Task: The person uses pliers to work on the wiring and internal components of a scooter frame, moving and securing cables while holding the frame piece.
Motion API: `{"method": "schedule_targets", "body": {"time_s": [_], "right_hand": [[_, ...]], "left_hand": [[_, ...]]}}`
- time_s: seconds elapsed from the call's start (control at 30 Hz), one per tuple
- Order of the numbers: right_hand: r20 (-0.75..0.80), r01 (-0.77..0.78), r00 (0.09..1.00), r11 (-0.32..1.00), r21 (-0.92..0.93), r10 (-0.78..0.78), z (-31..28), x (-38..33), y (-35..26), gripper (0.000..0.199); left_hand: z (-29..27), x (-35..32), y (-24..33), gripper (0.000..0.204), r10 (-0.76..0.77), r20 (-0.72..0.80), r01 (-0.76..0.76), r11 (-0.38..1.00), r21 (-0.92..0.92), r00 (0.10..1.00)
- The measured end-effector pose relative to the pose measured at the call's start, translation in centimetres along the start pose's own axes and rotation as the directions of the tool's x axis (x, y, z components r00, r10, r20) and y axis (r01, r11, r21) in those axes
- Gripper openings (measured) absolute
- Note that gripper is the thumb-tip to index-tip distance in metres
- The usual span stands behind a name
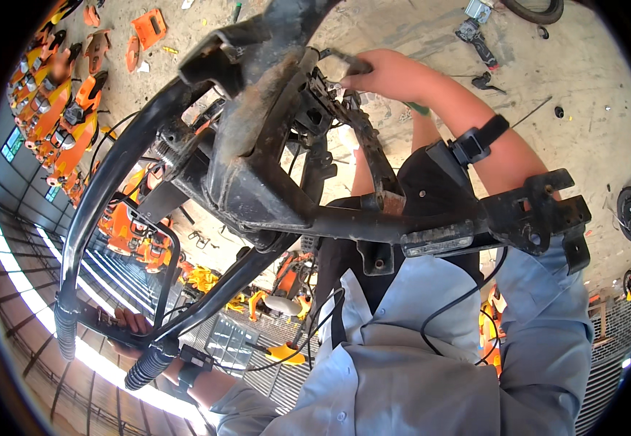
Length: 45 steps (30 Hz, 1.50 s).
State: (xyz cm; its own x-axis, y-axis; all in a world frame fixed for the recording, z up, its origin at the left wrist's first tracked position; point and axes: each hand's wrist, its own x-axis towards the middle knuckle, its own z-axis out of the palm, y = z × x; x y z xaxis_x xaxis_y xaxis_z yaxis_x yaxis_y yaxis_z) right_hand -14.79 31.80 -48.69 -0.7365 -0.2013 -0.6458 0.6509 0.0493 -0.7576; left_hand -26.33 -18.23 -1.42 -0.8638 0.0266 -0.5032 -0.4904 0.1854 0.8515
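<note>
The person holds a black motorcycle frame [257,167] lifted close before the camera, filling the picture's centre. The left hand [130,323], at seven o'clock, is closed around the rear grab rail [123,338]; the right hand [388,76], at one o'clock, is curled tight on a rusty bracket [348,62] near the frame's upper end.

The load looks heavy and lopsided — a slipping grip at either end could swing the frame into the person's chest or drop it. The loose black cable [453,305] at five o'clock might snag on the mounting plate [540,211].

Open concrete floor [591,73] lies at two o'clock, strewn with small tools [479,40]. Orange body panels [61,102] crowd ten o'clock — little room there.
</note>
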Motion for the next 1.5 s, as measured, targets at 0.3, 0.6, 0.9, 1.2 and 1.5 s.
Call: {"method": "schedule_targets", "body": {"time_s": [0.3,0.6,0.9,1.2,1.5], "right_hand": [[0.2,-0.263,0.917,0.148,0.953,0.345,2.6,-8.6,15.5,0.023],[-0.055,0.011,0.943,0.134,0.991,0.329,3.5,-14.7,18.9,0.02],[0.056,-0.134,0.938,0.21,0.968,0.341,3.7,-15.3,15.3,0.02],[-0.152,0.003,0.984,0.843,0.538,0.094,5.0,-12.1,12.6,0.038],[-0.13,-0.186,0.976,0.98,-0.074,0.176,0.9,-9.6,1.3,0.045]], "left_hand": [[3.0,0.0,-0.4,0.052,0.166,-0.517,-0.018,0.96,0.279,0.84],[0.9,1.0,0.1,0.048,0.04,-0.305,0.044,0.964,0.262,0.952],[1.1,1.9,0.9,0.055,-0.03,0.088,0.018,0.991,0.13,0.996],[0.0,2.2,2.4,0.056,-0.062,0.026,0.059,0.993,0.103,0.998],[1.9,-0.6,1.8,0.056,0.018,-0.274,0.049,0.971,0.234,0.962]]}}
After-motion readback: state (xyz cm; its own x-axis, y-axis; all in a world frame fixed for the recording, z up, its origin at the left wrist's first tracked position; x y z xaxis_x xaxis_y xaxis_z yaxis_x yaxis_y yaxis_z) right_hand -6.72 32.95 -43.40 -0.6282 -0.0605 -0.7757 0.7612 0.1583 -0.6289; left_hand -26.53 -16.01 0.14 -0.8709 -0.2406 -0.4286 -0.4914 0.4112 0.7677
